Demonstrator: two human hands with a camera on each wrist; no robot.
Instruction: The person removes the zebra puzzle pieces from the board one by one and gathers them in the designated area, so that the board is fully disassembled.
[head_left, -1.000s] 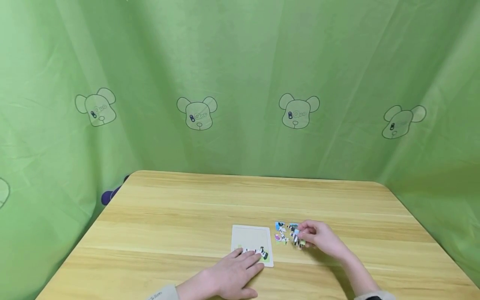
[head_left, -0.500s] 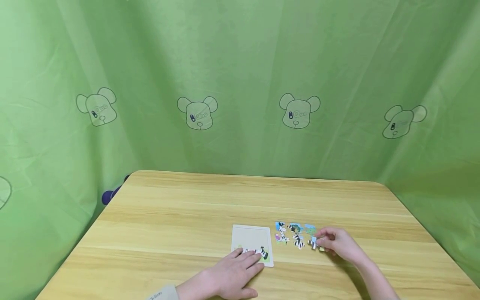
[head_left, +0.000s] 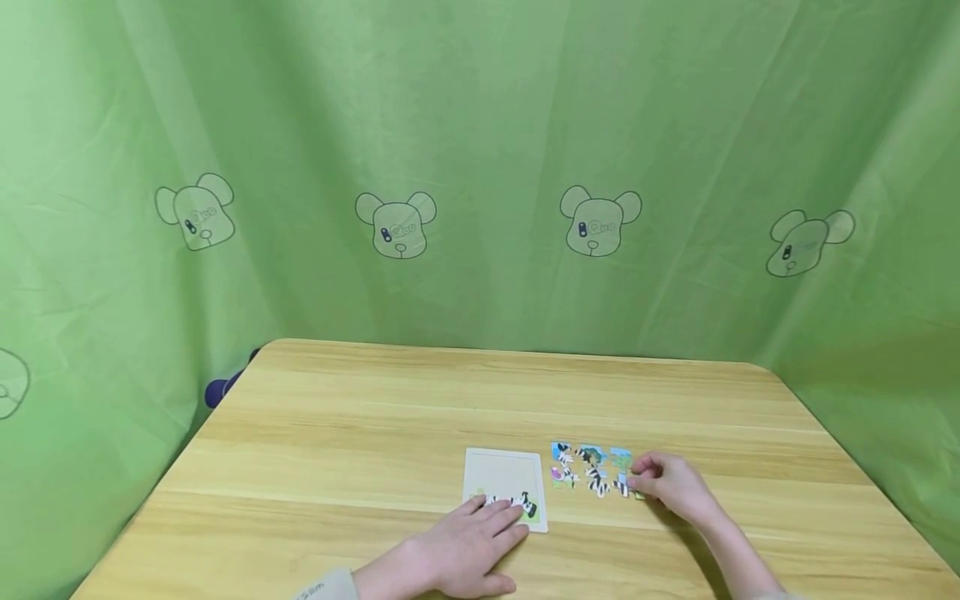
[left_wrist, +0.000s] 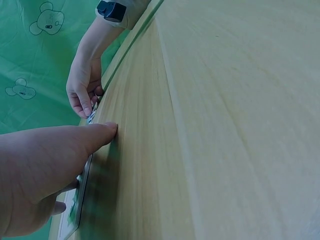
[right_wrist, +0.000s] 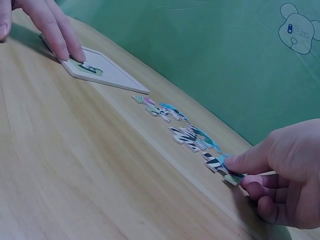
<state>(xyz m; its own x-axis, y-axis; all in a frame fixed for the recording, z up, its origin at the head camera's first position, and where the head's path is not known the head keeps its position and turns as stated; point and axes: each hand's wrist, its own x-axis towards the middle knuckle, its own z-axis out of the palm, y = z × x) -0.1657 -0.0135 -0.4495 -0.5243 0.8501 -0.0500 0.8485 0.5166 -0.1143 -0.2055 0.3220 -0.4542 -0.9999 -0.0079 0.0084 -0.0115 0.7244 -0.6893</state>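
My left hand [head_left: 471,550] lies with its fingers spread over the near part of a white puzzle board [head_left: 501,468]. Part of a black, white and green picture [right_wrist: 91,68] shows inside the frame beside those fingertips. At the right end of a small group of puzzle pieces, my right hand [head_left: 675,487] pinches a striped puzzle piece [right_wrist: 216,163] by its right edge, thumb on top. That piece sits low at the tabletop. A zebra-striped puzzle piece [head_left: 597,483] and a piece with a green tree [head_left: 591,455] lie just left of it.
More pieces, one with a pink patch [head_left: 559,475], lie between the board and my right hand. The wooden table [head_left: 360,417] reaches back to a green curtain [head_left: 495,283] printed with bear heads. Something purple [head_left: 216,392] shows beyond the left table edge.
My right hand has moved right from the middle of the pieces, bringing the striped piece down to the right end of the group. My left hand stays on the board.
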